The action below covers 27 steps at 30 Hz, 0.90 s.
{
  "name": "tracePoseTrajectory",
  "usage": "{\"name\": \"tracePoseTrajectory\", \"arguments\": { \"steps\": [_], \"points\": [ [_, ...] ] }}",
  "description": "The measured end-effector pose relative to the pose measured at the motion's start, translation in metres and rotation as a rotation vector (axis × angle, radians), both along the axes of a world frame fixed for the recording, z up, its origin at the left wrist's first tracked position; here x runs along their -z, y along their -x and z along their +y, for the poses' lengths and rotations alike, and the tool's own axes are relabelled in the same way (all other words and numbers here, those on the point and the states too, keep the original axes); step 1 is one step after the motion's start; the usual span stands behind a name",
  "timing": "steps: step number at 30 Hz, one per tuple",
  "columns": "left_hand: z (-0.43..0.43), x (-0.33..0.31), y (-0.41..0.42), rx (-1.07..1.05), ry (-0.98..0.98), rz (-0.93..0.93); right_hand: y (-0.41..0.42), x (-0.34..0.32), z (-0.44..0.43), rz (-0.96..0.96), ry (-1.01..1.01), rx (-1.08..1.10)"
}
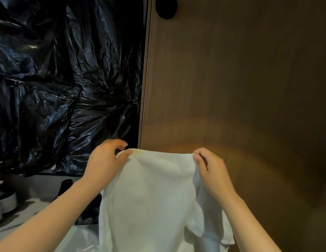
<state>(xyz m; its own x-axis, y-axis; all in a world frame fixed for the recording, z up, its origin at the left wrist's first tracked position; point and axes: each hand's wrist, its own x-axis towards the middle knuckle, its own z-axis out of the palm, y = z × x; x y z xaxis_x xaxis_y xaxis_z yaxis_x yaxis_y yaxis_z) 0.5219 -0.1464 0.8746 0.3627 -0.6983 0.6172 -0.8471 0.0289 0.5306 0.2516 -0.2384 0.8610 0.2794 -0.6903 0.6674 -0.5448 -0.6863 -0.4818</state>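
While hands pinch top corners, towel [149, 197] hangs lengthwise down.

Crumpled black plastic sheeting [58, 79] hangs above and beyond the left hand [105, 160]. A brown wooden panel [240, 88] stands behind the right hand [211, 170], with a round black knob [166, 8] high above. Pale shoes [5, 202] sit on the grey floor [36, 188], well left of the left hand.

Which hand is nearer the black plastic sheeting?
Left. The left hand pinches one corner of the white towel in front of the black plastic sheeting; the right hand pinches the other before the wooden panel.
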Motion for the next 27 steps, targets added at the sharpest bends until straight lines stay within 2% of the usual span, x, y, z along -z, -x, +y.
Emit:
{"name": "tracePoseTrajectory", "arguments": {
  "steps": [5,11,15,17,21,27],
  "points": [
    [0.01,-0.006,0.043,0.279,0.042,-0.01,-0.014,-0.016,0.021,-0.015,0.048,-0.136],
    [0.01,-0.012,0.069,0.604,-0.076,0.235,-0.016,-0.029,0.036,-0.014,0.08,-0.327],
    [0.01,-0.005,0.075,0.803,-0.153,0.371,-0.01,-0.028,0.039,-0.046,0.067,-0.346],
    [0.009,-0.001,0.078,0.763,-0.148,0.396,-0.007,-0.023,0.039,-0.05,0.039,-0.325],
    [0.006,0.006,0.084,0.554,-0.02,0.336,0.003,-0.009,0.037,-0.048,-0.051,-0.258],
    [0.003,0.005,0.076,0.402,0.075,0.326,0.024,0.019,0.036,-0.059,-0.275,-0.159]
  ]
}}
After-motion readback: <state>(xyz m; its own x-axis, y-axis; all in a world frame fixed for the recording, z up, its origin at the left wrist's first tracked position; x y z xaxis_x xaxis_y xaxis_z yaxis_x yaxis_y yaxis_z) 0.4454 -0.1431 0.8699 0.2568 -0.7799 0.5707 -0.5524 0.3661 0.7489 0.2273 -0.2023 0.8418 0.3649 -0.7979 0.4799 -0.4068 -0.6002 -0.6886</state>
